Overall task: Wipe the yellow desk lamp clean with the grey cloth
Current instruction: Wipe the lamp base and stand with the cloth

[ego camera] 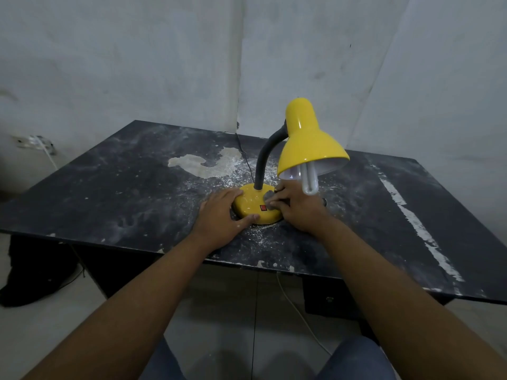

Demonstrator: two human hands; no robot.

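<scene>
Knees: blue-trousered legs (354,360) fill the bottom edge of the frame, nearest the camera, below the two bare forearms.
Left hand: the left hand (219,215) lies flat at centre frame, fingers (248,219) spread and released, curled loosely round the left and front rim of the lamp base, steadying it without gripping.
Right hand: the right hand (297,208) sits just right of centre, its fingers pressing the grey cloth (269,200) down onto the right side of the base; the cloth is pinned beneath them, mostly hidden.
Yellow desk lamp: the yellow desk lamp (307,138) stands on the worktop at centre frame, right of the middle line.
Base: the round base (253,205) sits between the hands, with a red switch (263,207) near its front.
Neck and shade: a grey flexible neck (264,157) arches up and right to the shade, which hangs over the right hand with a white bulb (310,182) poking out.
Worktop: the dark worktop (109,187) is scuffed, with pale powder scattered round the base and a bare patch at upper centre.
Cord: a thin black cord (245,157) runs from the base toward the back wall.
Progress: judging by the hands, the base is being wiped; neck and shade probably remain.
Risks: a wide stroke could press the red switch; lifting the right hand could knock the bulb just above it; the cloth could drag worktop powder back onto the base; a hard push could slide the lamp if the left hand eases.
</scene>
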